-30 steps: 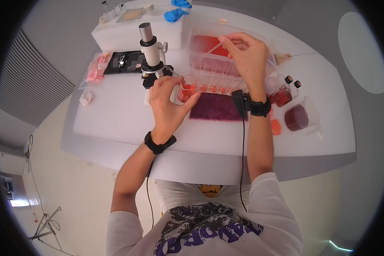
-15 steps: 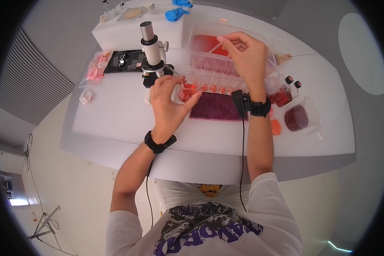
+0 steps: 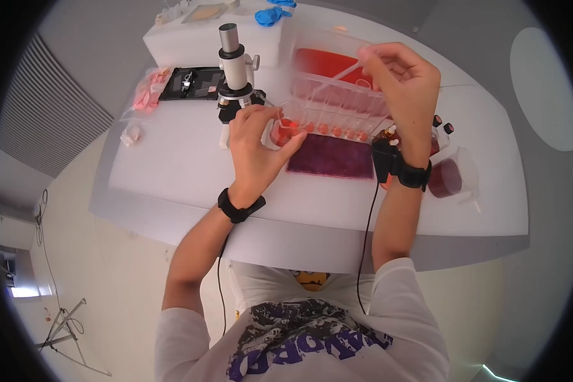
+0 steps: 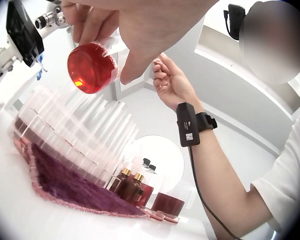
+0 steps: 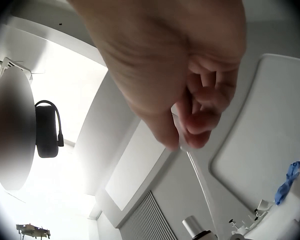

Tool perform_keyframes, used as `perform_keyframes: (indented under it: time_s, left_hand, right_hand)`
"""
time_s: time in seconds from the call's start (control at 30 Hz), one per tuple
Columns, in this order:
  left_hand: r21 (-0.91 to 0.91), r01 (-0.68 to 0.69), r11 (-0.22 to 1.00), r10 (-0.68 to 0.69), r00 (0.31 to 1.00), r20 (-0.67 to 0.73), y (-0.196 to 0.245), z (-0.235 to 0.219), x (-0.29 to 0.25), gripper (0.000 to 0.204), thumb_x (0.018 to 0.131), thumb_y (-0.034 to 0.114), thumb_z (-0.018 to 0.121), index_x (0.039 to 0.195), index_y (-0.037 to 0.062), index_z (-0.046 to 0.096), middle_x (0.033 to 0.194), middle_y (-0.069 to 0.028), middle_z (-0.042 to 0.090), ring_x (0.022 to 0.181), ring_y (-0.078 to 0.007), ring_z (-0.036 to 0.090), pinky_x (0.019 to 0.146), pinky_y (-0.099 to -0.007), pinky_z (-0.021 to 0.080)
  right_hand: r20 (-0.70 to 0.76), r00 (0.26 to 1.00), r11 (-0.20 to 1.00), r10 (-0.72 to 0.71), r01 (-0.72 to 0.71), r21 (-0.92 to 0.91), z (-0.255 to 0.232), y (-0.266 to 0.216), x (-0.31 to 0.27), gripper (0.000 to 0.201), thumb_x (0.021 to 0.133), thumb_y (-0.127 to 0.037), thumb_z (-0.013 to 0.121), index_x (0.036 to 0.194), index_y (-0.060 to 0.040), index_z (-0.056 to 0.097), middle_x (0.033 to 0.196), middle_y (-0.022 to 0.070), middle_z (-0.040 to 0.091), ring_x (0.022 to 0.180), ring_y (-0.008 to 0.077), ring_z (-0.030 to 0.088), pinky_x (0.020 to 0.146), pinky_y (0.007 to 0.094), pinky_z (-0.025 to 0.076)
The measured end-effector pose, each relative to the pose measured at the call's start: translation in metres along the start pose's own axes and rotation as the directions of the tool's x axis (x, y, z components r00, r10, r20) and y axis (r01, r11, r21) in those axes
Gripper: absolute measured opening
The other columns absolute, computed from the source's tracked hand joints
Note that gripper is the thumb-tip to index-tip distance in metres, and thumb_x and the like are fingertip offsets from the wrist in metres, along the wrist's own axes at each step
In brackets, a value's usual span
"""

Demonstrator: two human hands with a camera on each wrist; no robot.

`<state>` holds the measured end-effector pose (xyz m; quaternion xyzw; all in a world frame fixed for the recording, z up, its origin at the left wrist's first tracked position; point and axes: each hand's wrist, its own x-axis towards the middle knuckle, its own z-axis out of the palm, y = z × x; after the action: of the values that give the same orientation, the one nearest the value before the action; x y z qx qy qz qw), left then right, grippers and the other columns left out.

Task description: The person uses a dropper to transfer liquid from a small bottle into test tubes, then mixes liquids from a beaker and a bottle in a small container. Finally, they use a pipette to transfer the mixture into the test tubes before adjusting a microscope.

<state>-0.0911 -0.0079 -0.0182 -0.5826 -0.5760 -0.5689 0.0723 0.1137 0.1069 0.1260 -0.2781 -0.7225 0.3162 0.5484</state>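
My left hand (image 3: 256, 143) grips a small clear beaker (image 4: 91, 69) of red liquid, fingers and thumb around its upper part. Tilted in the left wrist view, the beaker hangs above the purple cloth (image 3: 331, 157) and beside the rack end. A thin translucent dropper (image 3: 345, 71) is pinched between thumb and fingers of my right hand (image 3: 409, 86), its stem slanting down to the left. In the right wrist view the dropper's stem (image 5: 202, 177) extends below the fingertips. Under that hand stands a clear rack of test tubes (image 3: 337, 114), with red at the tube bottoms.
A microscope (image 3: 235, 70) stands just beyond my left hand. Behind the rack is a translucent tub (image 3: 302, 39) with red contents. Brown dropper bottles (image 4: 134, 189) and a jug of dark red liquid (image 3: 447, 178) stand at the right. Blue gloves (image 3: 269, 16) lie on a white block.
My right hand has moved to the right with the dropper, now over the right part of the rack. My left hand keeps its hold on the beaker; the view has shifted slightly.
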Motion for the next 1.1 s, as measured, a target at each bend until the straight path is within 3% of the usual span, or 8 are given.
perform_keyframes:
  time_s: [0.13,0.27,0.37,0.43,0.63,0.87,0.93,1.1]
  left_hand:
    - [0.013,-0.039,0.999,0.039,0.999,0.005,0.006,-0.002,0.002,0.05,0.075,0.019,0.103,0.117,0.0039,0.08,0.117,-0.0114,0.075,0.115,-0.0294,0.069,0.1,-0.0423,0.057]
    - [0.007,-0.052,0.999,0.052,0.999,-0.001,0.006,-0.001,0.001,0.052,0.074,0.02,0.103,0.117,0.004,0.08,0.119,-0.012,0.075,0.115,-0.0296,0.068,0.099,-0.0423,0.057]
    - [0.033,-0.07,0.997,0.07,0.998,-0.002,0.004,-0.001,0.001,0.053,0.074,0.02,0.103,0.118,0.0043,0.08,0.119,-0.0119,0.074,0.115,-0.0291,0.068,0.099,-0.0418,0.057]
    - [0.037,-0.061,0.997,0.061,0.998,-0.007,0.003,-0.001,0.0,0.053,0.074,0.02,0.103,0.119,0.0043,0.08,0.118,-0.0117,0.074,0.114,-0.029,0.068,0.098,-0.0418,0.056]
    - [0.035,-0.043,0.998,0.044,0.999,-0.018,0.002,0.0,0.0,0.053,0.074,0.021,0.103,0.119,0.004,0.081,0.116,-0.0112,0.073,0.112,-0.0287,0.068,0.097,-0.042,0.056]
    - [0.047,-0.036,0.998,0.038,0.999,-0.027,-0.001,0.002,0.0,0.054,0.074,0.022,0.103,0.119,0.0033,0.081,0.115,-0.011,0.073,0.11,-0.0288,0.067,0.096,-0.042,0.056]
    - [0.055,-0.037,0.998,0.039,0.999,-0.025,-0.001,0.002,0.0,0.053,0.074,0.022,0.103,0.119,0.0032,0.081,0.115,-0.011,0.073,0.11,-0.0288,0.067,0.097,-0.0422,0.055]
    - [0.057,-0.03,0.998,0.031,0.999,-0.015,-0.001,0.002,-0.002,0.053,0.075,0.022,0.103,0.119,0.0033,0.081,0.115,-0.0109,0.073,0.11,-0.0284,0.067,0.096,-0.0422,0.056]
  right_hand:
    - [0.367,0.93,0.999,0.01,0.007,-0.045,0.011,0.012,-0.005,0.018,0.094,-0.017,0.089,0.099,-0.0011,0.084,0.083,0.002,0.08,0.068,0.0051,0.066,0.062,0.0253,0.052]
    - [0.491,0.869,0.985,0.062,0.026,-0.171,0.026,0.018,-0.006,0.018,0.093,-0.017,0.089,0.096,-0.0006,0.083,0.084,0.003,0.081,0.067,0.0074,0.067,0.064,0.0281,0.055]
    - [0.426,0.896,0.986,0.124,-0.065,-0.15,0.028,0.025,-0.006,0.021,0.091,-0.019,0.09,0.092,0.0,0.083,0.083,0.0037,0.081,0.066,0.0099,0.068,0.064,0.0302,0.055]
    - [0.321,0.931,0.984,0.175,-0.161,-0.069,0.022,0.022,-0.006,0.02,0.097,-0.018,0.088,0.101,0.0017,0.083,0.08,0.0014,0.076,0.065,0.0049,0.063,0.06,0.0205,0.048]
    - [0.164,0.928,0.941,0.335,-0.337,-0.015,0.009,0.04,0.003,0.033,0.096,-0.031,0.088,0.091,0.0017,0.084,0.077,0.0025,0.076,0.065,0.0067,0.065,0.055,0.0238,0.047]
    - [0.051,0.928,0.926,0.369,-0.372,0.069,0.0,0.045,0.009,0.031,0.097,-0.027,0.086,0.092,0.0033,0.083,0.078,0.0042,0.076,0.062,0.0066,0.062,0.054,0.025,0.046]
    - [-0.045,0.942,0.93,0.332,-0.319,0.183,-0.001,0.057,0.011,0.025,0.097,-0.021,0.084,0.096,0.0038,0.082,0.079,0.0052,0.078,0.062,0.0068,0.062,0.055,0.024,0.046]
    - [-0.173,0.946,0.956,0.274,-0.249,0.152,0.009,0.074,0.013,0.022,0.098,-0.017,0.082,0.099,0.0052,0.081,0.08,0.0069,0.08,0.059,0.0075,0.063,0.055,0.0233,0.047]
